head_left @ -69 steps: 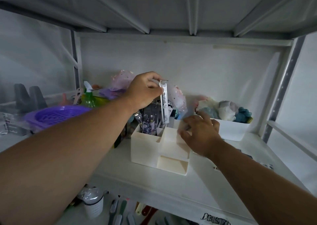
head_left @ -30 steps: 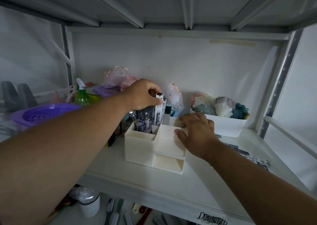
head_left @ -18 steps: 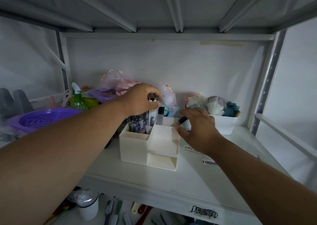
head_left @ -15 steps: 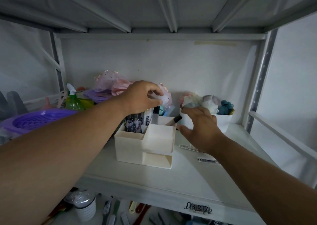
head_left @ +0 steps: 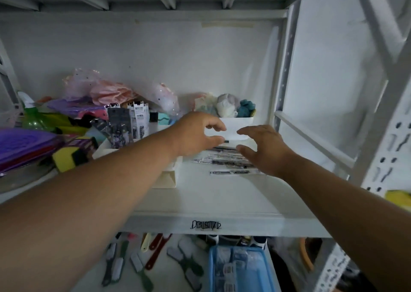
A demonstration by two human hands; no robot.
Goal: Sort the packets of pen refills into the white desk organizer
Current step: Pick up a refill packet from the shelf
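Note:
The white desk organizer [head_left: 102, 147] stands left of centre on the shelf, mostly hidden behind my left forearm. Several packets of pen refills [head_left: 138, 122] stand upright in its back compartment. More loose packets [head_left: 222, 161] lie flat on the shelf to its right, one [head_left: 233, 171] nearer the front. My left hand [head_left: 195, 133] hovers over the far end of that pile, fingers apart, thumb close to a dark packet tip. My right hand [head_left: 263, 149] is spread open over the pile's right end. Neither hand clearly grips anything.
A white bin [head_left: 241, 122] of soft toys stands behind the loose packets. A purple basket [head_left: 22, 145], a green spray bottle [head_left: 33, 119] and a yellow sponge [head_left: 65, 158] crowd the left. A shelf upright [head_left: 283, 73] bounds the right. Brushes and a blue bin [head_left: 242, 267] lie below.
My left hand let go of the packet it lowered into the organizer and moved right to the loose packets. My right hand shifted right off the organizer. The view swung right.

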